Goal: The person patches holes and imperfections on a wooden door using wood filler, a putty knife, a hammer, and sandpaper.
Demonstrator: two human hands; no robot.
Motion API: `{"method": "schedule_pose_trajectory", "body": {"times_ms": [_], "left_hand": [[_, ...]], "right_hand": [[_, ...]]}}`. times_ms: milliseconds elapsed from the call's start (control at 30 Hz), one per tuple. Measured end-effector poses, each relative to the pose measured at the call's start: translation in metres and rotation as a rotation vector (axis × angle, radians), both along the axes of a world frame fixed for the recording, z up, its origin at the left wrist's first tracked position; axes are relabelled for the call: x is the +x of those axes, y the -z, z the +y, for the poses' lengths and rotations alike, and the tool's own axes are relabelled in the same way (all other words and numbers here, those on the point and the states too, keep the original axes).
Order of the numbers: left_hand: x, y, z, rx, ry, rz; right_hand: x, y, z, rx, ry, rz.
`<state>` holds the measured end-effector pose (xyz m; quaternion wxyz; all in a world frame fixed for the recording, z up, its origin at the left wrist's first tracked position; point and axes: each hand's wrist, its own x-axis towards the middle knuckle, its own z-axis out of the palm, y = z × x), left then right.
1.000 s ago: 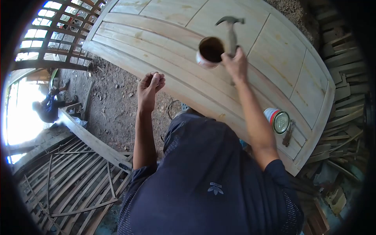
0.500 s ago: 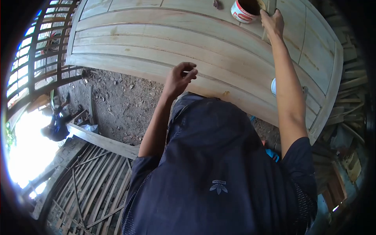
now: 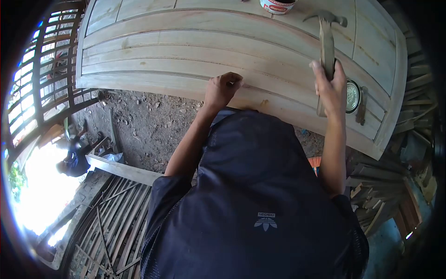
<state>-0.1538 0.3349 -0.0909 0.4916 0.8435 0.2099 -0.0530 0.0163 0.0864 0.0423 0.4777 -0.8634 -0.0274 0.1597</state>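
Observation:
My right hand (image 3: 331, 89) grips the wooden handle of a claw hammer (image 3: 326, 39), raised above the right part of a pale wooden panel (image 3: 186, 51). The hammer's metal head points toward the panel's far side. Over the near edge of the panel is my left hand (image 3: 224, 88), its thumb and fingers curled together in a pinch. Whatever is between those fingertips, if anything, is too small to see. Just right of my right wrist lie a round metal tin or lid (image 3: 353, 96) and a narrow tool (image 3: 362, 107), partly dark.
A red and white tub (image 3: 278, 6) stands at the far side of the panel. Dirt ground (image 3: 144, 121) shows below its near edge. Wood strips (image 3: 107, 223) lie at lower left, and stacked timber (image 3: 371, 186) at right. Another person (image 3: 74, 158) is at far left.
My right hand has come back from beside the tub, bringing the hammer nearer and upright into view. The left hand's fingers have closed together. The view has shifted slightly, uncovering the round tin.

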Motion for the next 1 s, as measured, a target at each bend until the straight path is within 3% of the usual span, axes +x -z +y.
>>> {"method": "schedule_pose_trajectory", "body": {"times_ms": [333,1000], "left_hand": [[0.002,-0.006,-0.007,0.107,0.025,-0.053],[0.002,-0.010,-0.001,0.151,-0.042,-0.067]], "right_hand": [[-0.042,0.023,-0.032,-0.002,-0.040,0.024],[-0.045,0.024,-0.034,-0.052,-0.166,0.056]]}}
